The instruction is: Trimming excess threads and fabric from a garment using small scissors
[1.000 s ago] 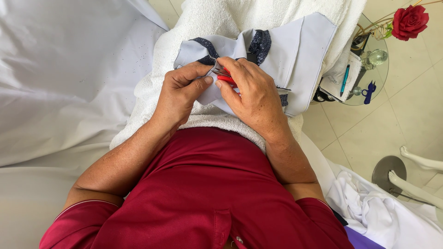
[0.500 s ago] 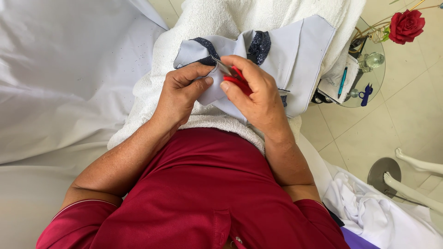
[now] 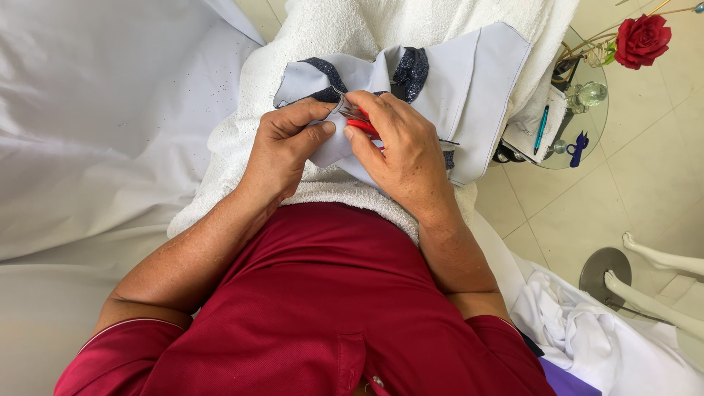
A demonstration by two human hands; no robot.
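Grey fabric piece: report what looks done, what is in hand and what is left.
Done: the grey fabric piece already carries dark sparkly trim. In hand: the left hand pinches a fold while the right hand works a red-handled tool at it. Left: cannot tell; the hands hide that spot.

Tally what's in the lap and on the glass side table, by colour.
Red: 2, the red-handled snips in the right hand and the rose
Pale grey: 1, the fabric piece pinched by the left hand
White: 1, the towel
Blue: 2, the pen and a small blue tool
Total: 6
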